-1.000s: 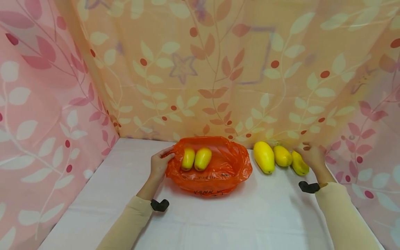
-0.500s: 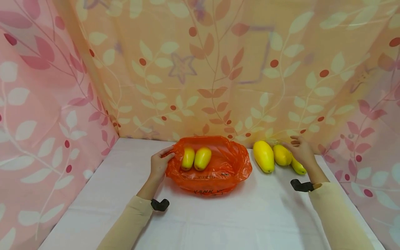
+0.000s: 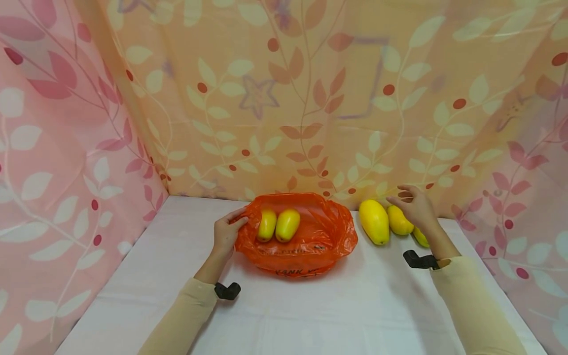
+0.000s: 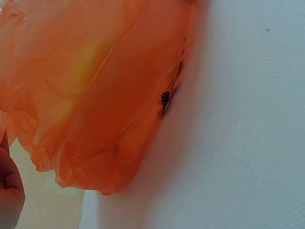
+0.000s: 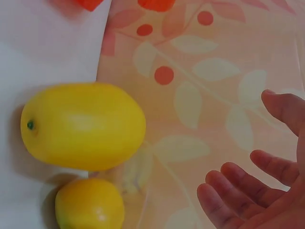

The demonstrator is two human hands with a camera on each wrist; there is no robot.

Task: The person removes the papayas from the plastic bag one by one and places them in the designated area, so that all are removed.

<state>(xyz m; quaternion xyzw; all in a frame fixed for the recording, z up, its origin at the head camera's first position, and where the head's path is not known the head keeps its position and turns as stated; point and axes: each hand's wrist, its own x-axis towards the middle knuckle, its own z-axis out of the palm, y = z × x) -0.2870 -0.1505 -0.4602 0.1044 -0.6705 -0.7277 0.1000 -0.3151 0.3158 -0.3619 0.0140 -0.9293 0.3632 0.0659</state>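
An orange-red plastic bag (image 3: 328,227) with dark lettering lies with its mouth spread wide on the white table. Two yellow oval fruits (image 3: 288,226) sit inside, toward its left. At the left rim, my left hand (image 3: 225,234) pinches the bag's edge between thumb and fingers; the left wrist view shows part of that hand (image 4: 8,183) beside the bag. My right hand (image 3: 417,209) holds nothing, fingers loosely spread, above three yellow fruits on the right: a large oval one (image 3: 373,222), a smaller rounder one (image 3: 399,221), and a slimmer greenish-yellow one (image 3: 420,237) partly hidden by the hand.
A flower-patterned sheet (image 3: 213,123) rises behind the table (image 3: 301,315), and pink patterned sheets (image 3: 49,197) close in both sides. The fruits on the right lie near the table's back edge. Each wrist carries a black mount (image 3: 227,291).
My right hand has moved left and slightly up, from over the slim fruit toward the rounder one, without taking anything. The left hand and bag have stayed in place.
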